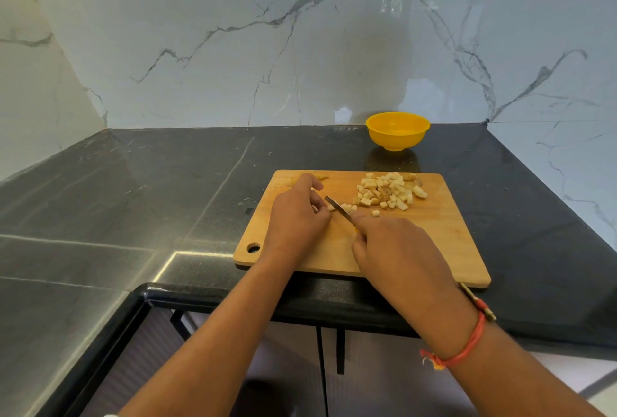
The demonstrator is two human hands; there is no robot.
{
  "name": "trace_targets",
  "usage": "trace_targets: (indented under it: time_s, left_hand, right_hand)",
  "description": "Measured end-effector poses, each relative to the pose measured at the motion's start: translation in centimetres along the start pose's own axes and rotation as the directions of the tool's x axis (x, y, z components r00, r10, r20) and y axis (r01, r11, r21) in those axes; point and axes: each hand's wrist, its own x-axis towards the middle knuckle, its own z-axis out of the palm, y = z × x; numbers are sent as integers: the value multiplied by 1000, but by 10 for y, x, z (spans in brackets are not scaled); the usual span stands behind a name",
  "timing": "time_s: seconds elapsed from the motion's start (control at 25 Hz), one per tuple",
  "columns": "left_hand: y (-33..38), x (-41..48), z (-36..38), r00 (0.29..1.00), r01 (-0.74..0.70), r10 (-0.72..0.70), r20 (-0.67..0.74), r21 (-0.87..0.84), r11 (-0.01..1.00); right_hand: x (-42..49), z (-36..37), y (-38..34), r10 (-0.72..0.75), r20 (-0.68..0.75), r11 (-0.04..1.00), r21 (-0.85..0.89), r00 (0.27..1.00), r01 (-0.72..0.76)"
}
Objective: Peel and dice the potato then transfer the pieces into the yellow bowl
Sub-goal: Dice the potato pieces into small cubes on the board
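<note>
You're well into the dicing w/ most of the work behind you. A pile of diced potato pieces [389,190] is sitting on the far right part of the wooden cutting board [434,236], cubes pale and skinless as far as I can tell, so peeling is looking done. A few yellowish scraps, prob. peel [319,177], are lying at the board's far left edge.

Your left hand [295,216] is curling its fingers down over the last bit of potato [344,207], pinning it to the board; only a few small chunks are showing just beside the blade. Your right hand [397,249] is gripping the knife [338,209] closed around the handle, blade angling toward the left hand, tip close to its fingers. One stray cube [375,213] is lying apart from the pile.

The yellow bowl [397,131] is standing on the dark surface [167,189] beyond the board, near the wall, and looking empty. So what's left, I'd judge: finishing the last few cuts, then moving all pieces over to the bowl. Transfer isn't started yet.
</note>
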Motion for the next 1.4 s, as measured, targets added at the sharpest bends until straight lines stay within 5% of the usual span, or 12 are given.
trace_targets:
  time_s: [0.8, 1.4]
  left_hand:
    - [0, 2, 4, 1000, 26, -26, -9, -4, 1000]
    - [17, 12, 15, 993, 7, -3, 116, -41, 999]
  right_hand:
    - [-13, -16, 16, 34, 196, 999, -40, 980, -27]
    - [-22, -32, 42, 83, -74, 995, 59, 994, -79]
